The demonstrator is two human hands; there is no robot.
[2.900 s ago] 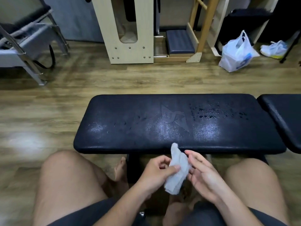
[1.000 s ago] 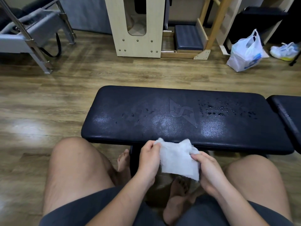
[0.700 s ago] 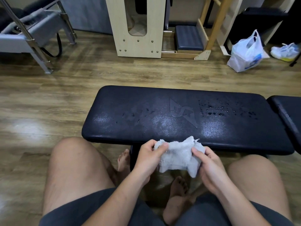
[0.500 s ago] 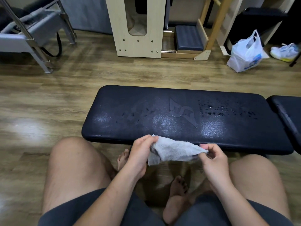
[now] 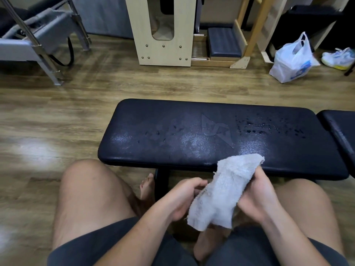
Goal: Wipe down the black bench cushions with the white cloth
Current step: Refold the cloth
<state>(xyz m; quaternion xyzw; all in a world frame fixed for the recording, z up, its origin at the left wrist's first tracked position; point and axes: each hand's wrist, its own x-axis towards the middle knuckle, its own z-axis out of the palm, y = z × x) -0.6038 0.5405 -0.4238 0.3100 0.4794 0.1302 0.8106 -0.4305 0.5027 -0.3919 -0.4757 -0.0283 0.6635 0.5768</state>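
- main cushion [image 5: 211, 135]: black, long, lies crosswise in front of the seated person. Embossed logo [image 5: 215, 129] near its middle.
- droplets [image 5: 269, 127]: wet beads scattered on main cushion's top, R of the logo. A few thin streaks L of it.
- white cloth [image 5: 222, 191]: crumpled terry, held up at main cushion's near edge, toward its R half. Top corner overlaps the near rim in view, the rest hangs below the rim. Touching the cushion or not: can't tell.
- R hand [image 5: 255, 196]: just below main cushion's near edge, behind the cloth's R side. Thumb lies up along the cloth's edge, so it's grasping the cloth.
- L hand [image 5: 182, 198]: also below the near edge, L of the cloth. Fingers curl in on the cloth's L edge, gripping it; fingertips hidden by fabric.
- second cushion [image 5: 342, 131]: black, just off main cushion's R end w/ a narrow gap btwn them. Mostly cut off by the frame.
- bench post [image 5: 162, 183]: dark, under main cushion's near edge, w/ a bare foot [image 5: 147, 187] just beside it.
- floor [image 5: 57, 121]: wood-look planks all round main cushion.
- wooden unit [image 5: 163, 29]: pale, well beyond main cushion's far side.
- plastic bag [image 5: 292, 60]: white, beyond main cushion's far R corner, w/ a shoe [image 5: 338, 58] further R.
- grey metal frame [image 5: 38, 35]: well beyond main cushion's L end.
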